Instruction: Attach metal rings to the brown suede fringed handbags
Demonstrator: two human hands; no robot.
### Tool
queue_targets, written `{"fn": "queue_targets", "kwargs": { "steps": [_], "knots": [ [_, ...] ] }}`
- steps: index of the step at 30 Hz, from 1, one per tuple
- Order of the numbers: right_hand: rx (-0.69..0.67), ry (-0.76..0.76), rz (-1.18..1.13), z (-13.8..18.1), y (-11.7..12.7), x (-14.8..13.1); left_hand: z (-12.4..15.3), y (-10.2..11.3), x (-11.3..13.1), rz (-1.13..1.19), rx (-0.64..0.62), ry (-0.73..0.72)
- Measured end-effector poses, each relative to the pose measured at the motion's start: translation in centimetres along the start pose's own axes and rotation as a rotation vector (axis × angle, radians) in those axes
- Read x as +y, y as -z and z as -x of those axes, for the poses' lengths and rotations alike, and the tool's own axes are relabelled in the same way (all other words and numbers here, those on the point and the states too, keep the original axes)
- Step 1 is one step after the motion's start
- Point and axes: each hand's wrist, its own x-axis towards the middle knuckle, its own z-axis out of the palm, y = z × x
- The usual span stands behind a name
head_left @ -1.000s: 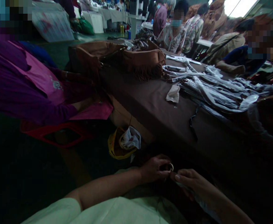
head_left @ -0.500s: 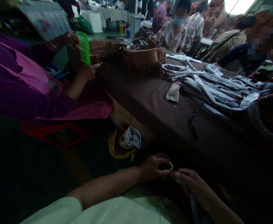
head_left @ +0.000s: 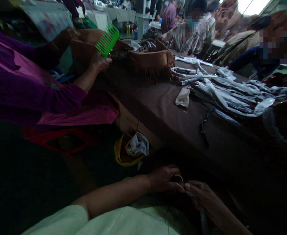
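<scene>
Low in the view, in front of my pale green top, my left hand (head_left: 165,179) is closed on a gold metal ring (head_left: 180,178). My right hand (head_left: 202,192) pinches a strap covered in thin clear plastic (head_left: 203,213) close beside the ring; its thumb and fingertips almost meet my left fingertips. Below my hands it is too dark to make out what the ring and strap belong to.
A dark-covered table (head_left: 153,101) bears plastic-wrapped straps (head_left: 221,91), a brown fringed bag (head_left: 150,62) and a black cord (head_left: 203,127). At left a co-worker holds a green comb (head_left: 108,39). A yellow bag (head_left: 120,153) and red stool (head_left: 57,140) stand below.
My left fingers have shifted slightly right and closed in around the ring, nearer my right fingertips. The co-worker's green comb has moved right and tilted.
</scene>
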Motion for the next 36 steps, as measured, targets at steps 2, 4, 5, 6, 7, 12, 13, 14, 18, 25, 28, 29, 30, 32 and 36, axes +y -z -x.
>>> {"fn": "queue_targets", "kwargs": {
  "steps": [2, 4, 5, 6, 7, 12, 13, 14, 18, 25, 28, 29, 30, 32, 36],
  "knots": [
    [-0.031, 0.024, 0.059, 0.1, 0.1, -0.2, 0.0, -0.1, 0.0, -0.101, -0.028, -0.014],
    [-0.063, 0.060, 0.118, 0.2, 0.2, -0.5, 0.0, -0.1, 0.0, -0.195, -0.044, -0.031],
    [-0.073, 0.079, 0.139, 0.3, 0.2, -0.6, 0.0, -0.1, 0.0, -0.233, -0.053, -0.037],
    [-0.077, 0.095, 0.156, 0.3, 0.2, -0.6, 0.0, -0.1, 0.1, -0.267, -0.064, -0.040],
    [-0.075, 0.110, 0.168, 0.4, 0.2, -0.6, 0.0, -0.1, 0.2, -0.300, -0.072, -0.038],
    [-0.118, 0.168, 0.200, 0.4, 0.3, -0.5, -0.1, 0.1, 0.1, -0.400, -0.122, -0.044],
    [-0.145, 0.180, 0.202, 0.5, 0.3, -0.4, -0.1, 0.2, 0.0, -0.392, -0.136, -0.060],
    [-0.171, 0.190, 0.203, 0.5, 0.3, -0.5, -0.1, 0.2, -0.1, -0.382, -0.146, -0.079],
    [-0.201, 0.204, 0.235, 0.6, 0.3, -0.5, -0.2, 0.3, -0.7, -0.374, -0.161, -0.137],
    [-0.109, 0.195, 0.227, 0.7, 0.0, 0.1, -0.5, 0.2, -0.8, -0.371, -0.214, -0.099],
    [-0.110, 0.180, 0.210, 0.9, -0.1, 0.3, -0.6, 0.8, -0.6, -0.326, -0.295, -0.179],
    [-0.108, 0.169, 0.203, 0.9, -0.1, 0.3, -0.6, 1.0, -0.6, -0.325, -0.312, -0.218],
    [-0.105, 0.156, 0.198, 0.9, -0.1, 0.4, -0.5, 1.3, -0.6, -0.330, -0.322, -0.254],
    [-0.103, 0.140, 0.189, 0.9, -0.1, 0.4, -0.4, 1.6, -0.5, -0.344, -0.329, -0.304],
    [-0.107, 0.157, 0.152, 0.8, -0.2, 0.2, 0.0, 1.8, -0.4, -0.319, -0.303, -0.310]
  ]
}}
